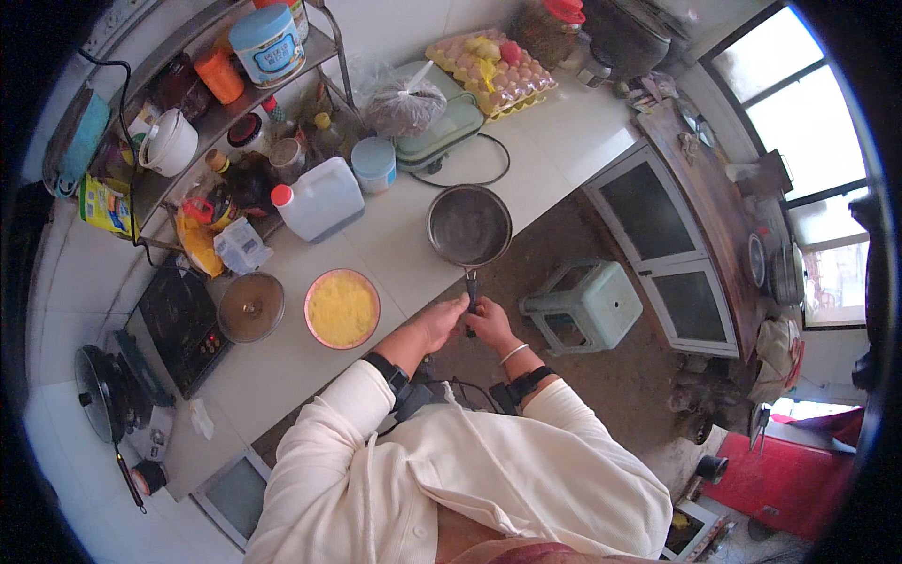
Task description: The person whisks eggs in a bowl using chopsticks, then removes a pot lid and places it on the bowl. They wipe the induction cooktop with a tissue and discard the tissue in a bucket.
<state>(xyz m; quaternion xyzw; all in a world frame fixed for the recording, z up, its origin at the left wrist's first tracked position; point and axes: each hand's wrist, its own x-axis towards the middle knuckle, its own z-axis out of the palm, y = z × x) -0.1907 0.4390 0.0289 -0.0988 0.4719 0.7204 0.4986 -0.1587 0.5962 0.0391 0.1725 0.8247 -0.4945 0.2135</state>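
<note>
A dark-bottomed frying pan (469,224) is in front of me, over the counter's front edge, its handle (471,289) towards me. I cannot tell whether its base touches the countertop. My left hand (445,323) grips the handle from the left, and my right hand (492,324) closes around its lower end from the right. To the left on the counter stands a pink-rimmed bowl (342,309) full of yellow food. A round lid with a centre knob (251,308) lies beside it, close to the black induction cooker (184,328).
A white plastic jug with a red cap (320,201), a blue-lidded tub (373,166) and a looped black cable (507,151) are behind the pan. A crowded metal shelf (232,113) and a tray of eggs (493,77) line the wall. A plastic stool (595,304) stands on the floor.
</note>
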